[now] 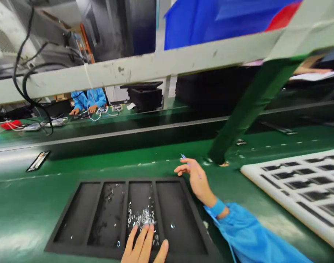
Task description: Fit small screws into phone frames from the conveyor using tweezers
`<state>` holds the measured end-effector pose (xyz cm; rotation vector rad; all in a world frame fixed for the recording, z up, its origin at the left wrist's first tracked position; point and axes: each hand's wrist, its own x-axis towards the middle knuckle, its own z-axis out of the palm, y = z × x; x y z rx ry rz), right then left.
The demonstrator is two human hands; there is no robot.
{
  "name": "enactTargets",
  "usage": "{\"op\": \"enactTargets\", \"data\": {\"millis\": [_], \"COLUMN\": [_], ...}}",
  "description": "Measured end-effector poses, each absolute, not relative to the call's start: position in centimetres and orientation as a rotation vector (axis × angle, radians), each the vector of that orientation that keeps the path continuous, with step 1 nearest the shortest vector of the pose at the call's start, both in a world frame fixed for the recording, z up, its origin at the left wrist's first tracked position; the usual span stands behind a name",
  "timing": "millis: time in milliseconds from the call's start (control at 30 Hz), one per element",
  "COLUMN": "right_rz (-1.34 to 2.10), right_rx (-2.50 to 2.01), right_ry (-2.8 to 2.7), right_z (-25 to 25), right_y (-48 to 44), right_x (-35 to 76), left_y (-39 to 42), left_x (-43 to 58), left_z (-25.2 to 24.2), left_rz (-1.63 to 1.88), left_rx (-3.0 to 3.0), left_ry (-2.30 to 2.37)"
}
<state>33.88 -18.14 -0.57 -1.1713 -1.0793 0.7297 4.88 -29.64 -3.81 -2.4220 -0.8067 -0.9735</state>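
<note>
A black foam tray (183, 197) with long slots lies on the green bench in front of me. Its third slot holds a heap of small shiny metal parts (141, 217). My left hand (145, 245) lies flat at the tray's near edge, fingers stretched out and touching the heap. My right hand (195, 177), in a blue sleeve, hovers past the tray's far right corner. Its fingers are pinched on a thin blue tweezer-like tool (183, 157) whose tip pokes out above them.
A white tray (254, 175) with dark parts in pockets lies at the right. A green post (251, 106) rises behind my right hand under a grey rail. A conveyor strip carries a phone-like part (38, 160). Another person in blue (88, 100) works across the line.
</note>
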Motion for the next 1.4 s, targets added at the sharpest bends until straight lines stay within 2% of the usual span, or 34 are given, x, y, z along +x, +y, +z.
{"op": "enactTargets", "data": {"millis": [67, 267, 333, 433, 500, 600, 733, 800, 867, 1000, 1100, 1200, 1333, 1400], "right_rz": [0.783, 1.094, 1.136, 1.134, 1.151, 1.157, 1.156, 1.143, 1.126, 1.132, 1.148, 1.132, 1.190, 1.198], "right_rx": [-1.135, -1.243, -1.275, -1.273, -1.271, -1.276, -1.289, -1.281, -1.276, -1.279, -1.275, -1.269, -1.172, -1.136], "right_ry": [-1.098, -1.419, -1.559, -1.469, -1.327, -1.266, -1.333, -1.325, -1.318, -1.368, -1.437, -1.486, -1.444, -1.469], "right_z": [0.6, 2.6, 2.3, 1.4, 0.9, 0.8, 1.1, 1.2, 1.1, 0.9, 1.0, 0.8, -0.4, -0.8], "right_y": [-19.3, -22.8, -23.3, -23.0, -22.5, -22.0, -22.0, -22.1, -22.0, -21.9, -22.0, -22.2, -22.1, -21.9], "right_x": [33.7, 30.2, 29.1, 28.7, 28.9, 29.2, 29.3, 29.3, 29.3, 29.3, 29.4, 29.7, 30.5, 30.8], "left_y": [-30.0, -30.6, -30.3, -28.7, -27.2, -24.9, -22.6, -21.5, -20.4, -18.0, -18.0, -20.5, -24.7, -25.8], "left_x": [5.2, 4.8, 4.3, 3.6, 3.3, 3.5, 4.7, 5.4, 5.8, 5.8, 5.4, 5.0, 4.4, 4.1], "left_z": [-4.2, -4.0, -2.9, 0.6, 3.7, 7.2, 7.5, 6.7, 5.9, 5.2, 5.2, 5.2, 4.4, 3.6], "left_rz": [-1.003, -0.772, -0.623, -0.411, -0.364, -0.239, 0.297, 0.433, 0.298, -0.276, -0.502, -0.551, -0.113, 0.057], "left_rx": [-2.417, -2.533, -2.593, -2.895, -3.217, -3.524, -3.799, -3.837, -3.834, -3.554, -3.381, -3.410, -3.469, -3.329], "left_ry": [-0.808, -0.861, -0.856, -0.790, -0.965, -1.462, -1.924, -2.100, -2.165, -2.260, -2.210, -1.969, -1.141, -0.908]}}
